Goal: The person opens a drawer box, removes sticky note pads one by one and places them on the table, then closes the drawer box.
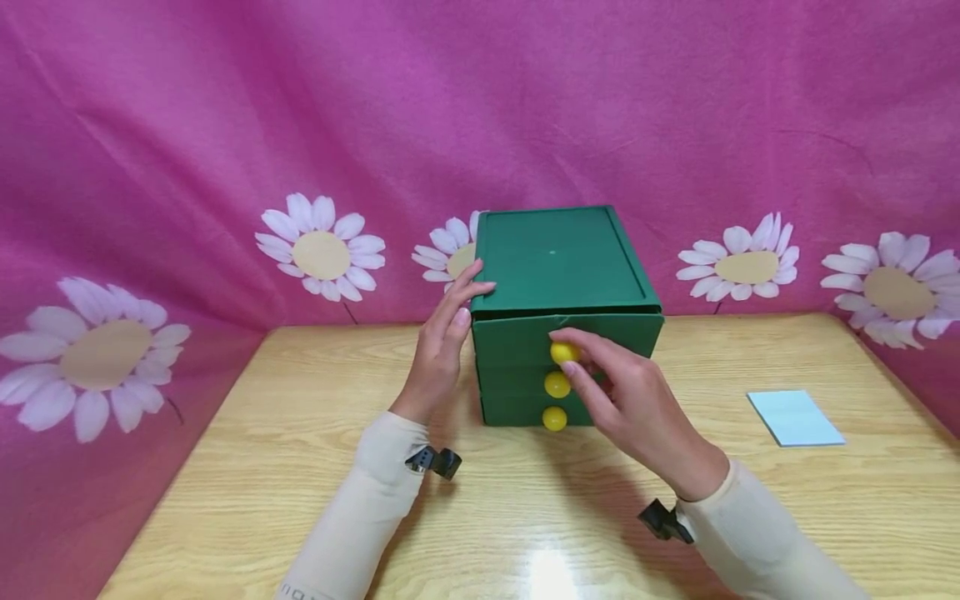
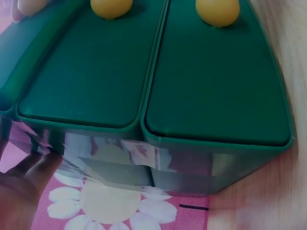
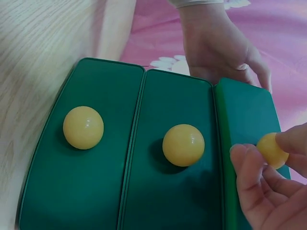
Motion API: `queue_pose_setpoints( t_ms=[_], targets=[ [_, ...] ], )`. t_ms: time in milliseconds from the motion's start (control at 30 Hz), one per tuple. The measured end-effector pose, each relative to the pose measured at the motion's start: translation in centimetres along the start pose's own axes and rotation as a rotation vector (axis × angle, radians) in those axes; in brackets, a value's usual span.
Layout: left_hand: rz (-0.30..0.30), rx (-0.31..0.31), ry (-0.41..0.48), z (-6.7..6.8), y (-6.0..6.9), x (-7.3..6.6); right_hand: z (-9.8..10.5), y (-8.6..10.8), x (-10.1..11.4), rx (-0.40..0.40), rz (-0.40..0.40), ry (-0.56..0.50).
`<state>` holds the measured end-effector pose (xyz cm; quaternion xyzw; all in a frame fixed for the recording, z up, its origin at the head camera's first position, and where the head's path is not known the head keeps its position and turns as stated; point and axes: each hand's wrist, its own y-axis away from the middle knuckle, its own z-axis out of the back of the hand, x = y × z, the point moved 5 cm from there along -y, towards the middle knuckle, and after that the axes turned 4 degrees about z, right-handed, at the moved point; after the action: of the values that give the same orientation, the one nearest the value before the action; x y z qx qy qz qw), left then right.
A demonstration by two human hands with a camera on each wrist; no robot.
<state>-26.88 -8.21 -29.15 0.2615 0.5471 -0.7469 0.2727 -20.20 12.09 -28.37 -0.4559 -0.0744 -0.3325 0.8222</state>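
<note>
A green drawer box [image 1: 558, 258] with three stacked drawers stands on the table, each front bearing a round yellow knob. My right hand [image 1: 637, 400] pinches the top knob [image 1: 564, 352] between thumb and fingers. In the right wrist view, the top drawer [image 3: 249, 108] juts slightly forward of the two below. The middle knob [image 1: 557, 384] and bottom knob [image 1: 554, 418] are untouched. My left hand [image 1: 442, 350] rests against the box's left side, fingertips at the top edge. The left wrist view shows its fingers beside the clear side wall [image 2: 120, 163].
A light blue square pad [image 1: 797, 418] lies on the wooden table [image 1: 300, 467] to the right of the box. Behind the table hangs a pink cloth [image 1: 480, 108] printed with white daisies. Each sleeved wrist carries a small black camera.
</note>
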Motion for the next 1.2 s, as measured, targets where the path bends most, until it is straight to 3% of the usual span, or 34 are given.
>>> queue_pose_setpoints(
  t_ms=[33, 200, 267, 667, 1200],
  targets=[
    [-0.004, 0.006, 0.008, 0.0, 0.0, 0.1, 0.0, 0.0, 0.0, -0.002, 0.003, 0.002],
    [0.014, 0.043, 0.029, 0.0, 0.0, -2.2, 0.0, 0.0, -0.3, -0.007, 0.008, 0.01],
    [0.025, 0.051, 0.024, 0.0, -0.1, -2.4, 0.0, 0.0, -0.4, -0.005, 0.004, 0.017],
    [0.097, 0.054, 0.055, 0.0, 0.0, -2.3, 0.0, 0.0, -0.7, -0.034, 0.013, 0.021],
    [0.072, 0.035, 0.044, 0.1, 0.0, -2.2, -0.1, -0.2, -1.2, -0.025, 0.02, 0.027]
  ],
)
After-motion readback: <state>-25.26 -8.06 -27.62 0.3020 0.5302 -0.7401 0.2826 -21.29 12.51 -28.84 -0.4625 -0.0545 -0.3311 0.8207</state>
